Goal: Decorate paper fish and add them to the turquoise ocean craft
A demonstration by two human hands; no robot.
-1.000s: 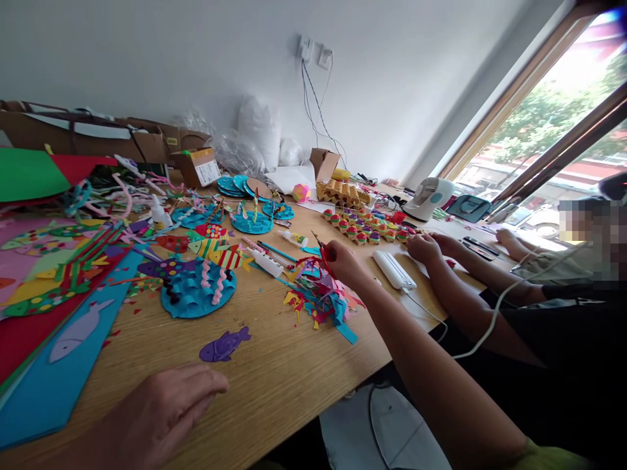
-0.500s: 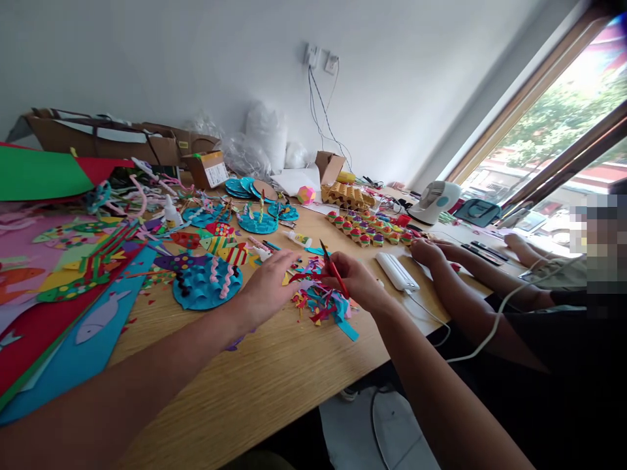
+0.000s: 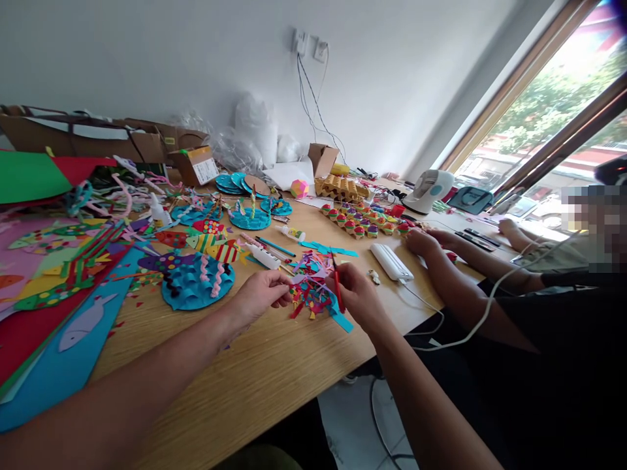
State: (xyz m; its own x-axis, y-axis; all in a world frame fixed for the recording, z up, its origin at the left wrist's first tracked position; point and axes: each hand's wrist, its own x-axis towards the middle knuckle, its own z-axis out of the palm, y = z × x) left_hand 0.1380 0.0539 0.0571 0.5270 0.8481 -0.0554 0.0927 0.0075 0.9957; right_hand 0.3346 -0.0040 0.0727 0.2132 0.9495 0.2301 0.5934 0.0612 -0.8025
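Red scissors stand out near the middle of the frame, held in the person's right hand, that grip closed around them with the tips pointing up the picture. Just left of them, the left hand has its fingers drawn together at the edge of the scraps; from where I stand, I can't tell whether its grip has caught any paper. Those scraps lie in a bright heap on the bench, between the two hands. Left of centre sits a blue disc bearing pink twists, with striped fish near its far rim. Right of centre lies a white box, and beyond it a painted egg tray. Someone else's arms reach in from the right edge.
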